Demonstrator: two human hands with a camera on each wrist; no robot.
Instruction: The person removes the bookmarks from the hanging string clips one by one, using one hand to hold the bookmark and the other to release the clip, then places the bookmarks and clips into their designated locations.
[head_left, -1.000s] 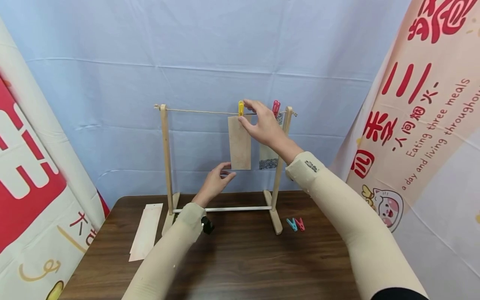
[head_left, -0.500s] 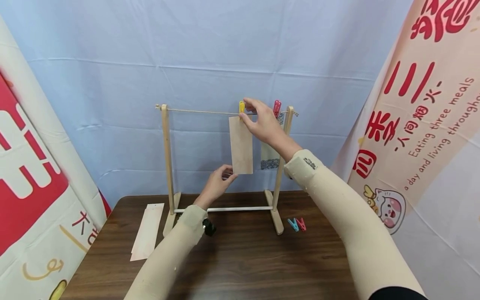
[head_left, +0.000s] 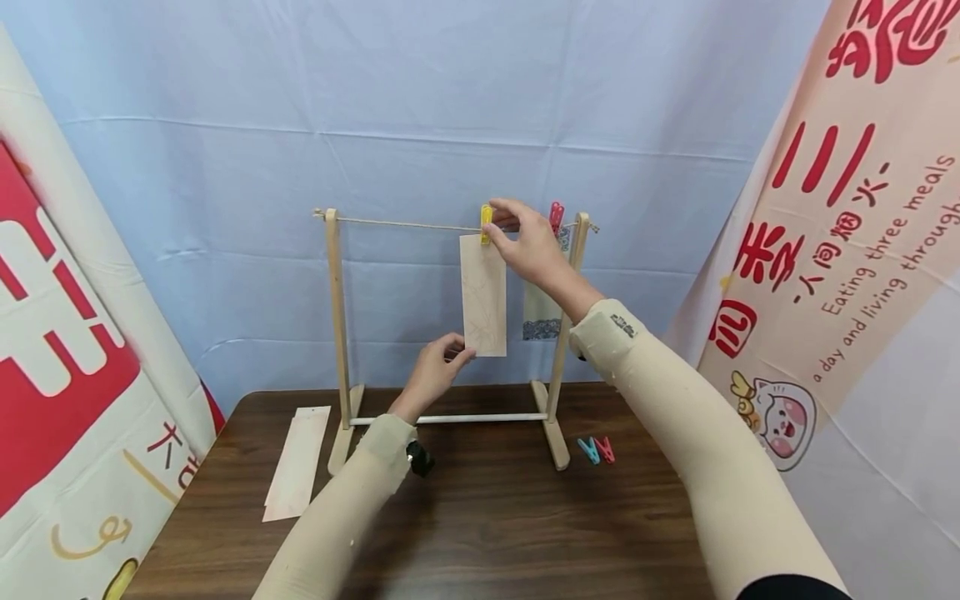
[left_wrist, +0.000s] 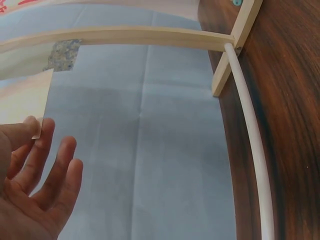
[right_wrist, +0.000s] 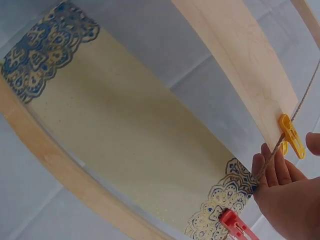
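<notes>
A pale paper strip (head_left: 483,296) hangs from the string (head_left: 405,223) of a small wooden rack (head_left: 335,317), held by a yellow clip (head_left: 486,223). My right hand (head_left: 495,229) pinches that yellow clip (right_wrist: 291,136) at the string. My left hand (head_left: 465,356) pinches the strip's lower left corner (left_wrist: 39,131) between thumb and finger. To the right, a red clip (head_left: 554,217) holds a cream strip with blue patterned ends (head_left: 542,312), partly hidden behind my right wrist.
A blue and a red clip (head_left: 596,450) lie on the dark wooden table (head_left: 510,533) right of the rack's foot. Spare paper strips (head_left: 296,462) lie at the left. A blue cloth backdrop and printed banners close in the sides.
The pale strip now hangs a little lower and squarer to me. My left hand has followed its corner slightly down and right. My right hand stays at the yellow clip.
</notes>
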